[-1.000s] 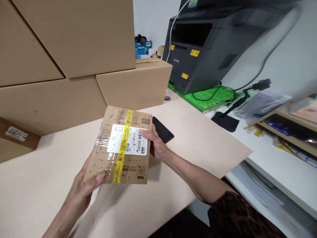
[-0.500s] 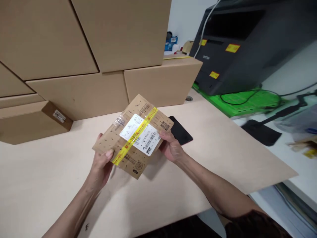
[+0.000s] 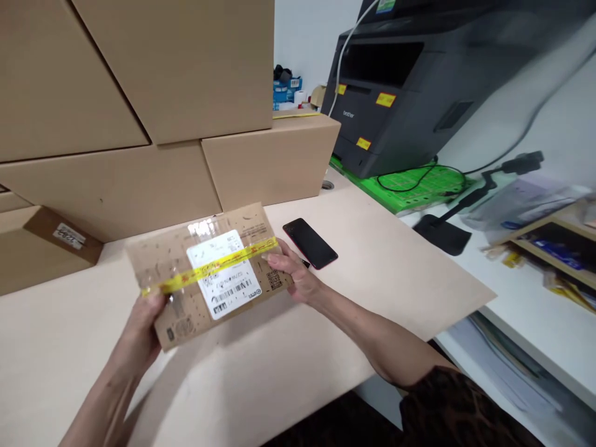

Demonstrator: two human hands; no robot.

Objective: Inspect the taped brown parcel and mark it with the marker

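The parcel (image 3: 194, 298) is located between the 2 hands, tilted and raised above the table (image 3: 395, 273). The left hand (image 3: 143, 326) grips 1 end, thumb at the yellow tape (image 3: 186, 277); the right hand (image 3: 295, 273) grips the opposite end, thumb on the printed face. 1 white label (image 3: 235, 287), crossed by the tape, faces up between both thumbs. 1 phone (image 3: 311, 243) lies just beyond the right hand.
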